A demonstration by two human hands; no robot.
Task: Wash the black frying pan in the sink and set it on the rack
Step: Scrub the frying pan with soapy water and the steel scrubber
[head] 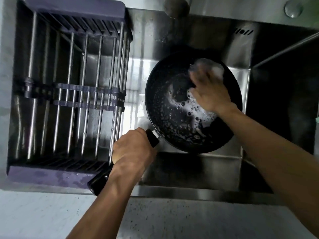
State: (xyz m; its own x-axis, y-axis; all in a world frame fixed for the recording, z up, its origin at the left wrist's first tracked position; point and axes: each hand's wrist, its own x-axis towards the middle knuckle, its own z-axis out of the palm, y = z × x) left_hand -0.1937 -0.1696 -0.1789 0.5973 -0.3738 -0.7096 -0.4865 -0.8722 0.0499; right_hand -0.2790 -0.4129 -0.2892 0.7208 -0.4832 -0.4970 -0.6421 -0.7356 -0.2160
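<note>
Head view. The black pan (165,107) sits inside the steel sink (188,171), to the right of the rack (51,176), tilted slightly, its inner face covered with white suds and bubbles. The left hand (133,149) is curled tight round the pan's handle (152,138), just beside the rack's right edge; the handle's free end juts past the wrist toward the worktop (189,219). The right hand (207,94) lies inside the pan at its far right side, fingers bent over a pale sponge (217,70) pressed against the pan wall; motion blur hides the fingertips. The rack, purple-framed with steel bars, spans the sink's left part. Behind the pan, the faucet base (176,7) stands on the sink's rear ledge. The speckled worktop runs along the sink's near edge.
</note>
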